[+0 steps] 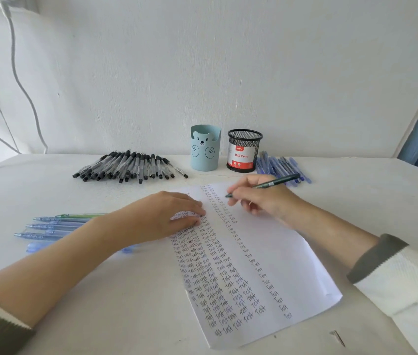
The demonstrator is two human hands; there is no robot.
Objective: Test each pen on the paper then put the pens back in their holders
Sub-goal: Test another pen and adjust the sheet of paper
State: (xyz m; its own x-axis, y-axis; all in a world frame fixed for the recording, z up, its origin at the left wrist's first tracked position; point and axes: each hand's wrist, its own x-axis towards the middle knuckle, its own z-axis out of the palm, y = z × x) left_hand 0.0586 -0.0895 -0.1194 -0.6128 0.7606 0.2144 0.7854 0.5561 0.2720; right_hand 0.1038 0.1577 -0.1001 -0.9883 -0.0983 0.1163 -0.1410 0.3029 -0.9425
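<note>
- Head view: the dark green pen [272, 184] is held in the right hand [261, 198], pinched between the thumb and the first fingers near its writing end, with the other fingers curled under.
- The long axis of the pen is laid slanting. The tip is at the lower left, at or just above the paper [292, 265] near its far edge, and the back end is raised to the right, over the loose blue pens [279, 162].
- Whether the tip is really touching the sheet cannot be told.
- The left hand [166, 216] is laid flat on the left part of the paper, fingers straight and close together. Nothing is held by it; the sheet is only pressed down.
- Columns of the word "Test" are seen over the left and middle of the sheet. The bare strip lies to the right of the tip, so the next mark is probably to be made there or at the top of the last column.
- The two holders, the blue bear cup [204, 152] and the black mesh cup [243, 152], are set beyond the paper, near the wall. The mesh cup is just beyond the right hand, which is the nearer hand to it.
- No pen can be seen in either holder, so the putting back is judged as not yet begun.
- A row of black pens [128, 166] is spread left of the bear cup, and some light blue pens [49, 226] are lying beside and under the left forearm.
</note>
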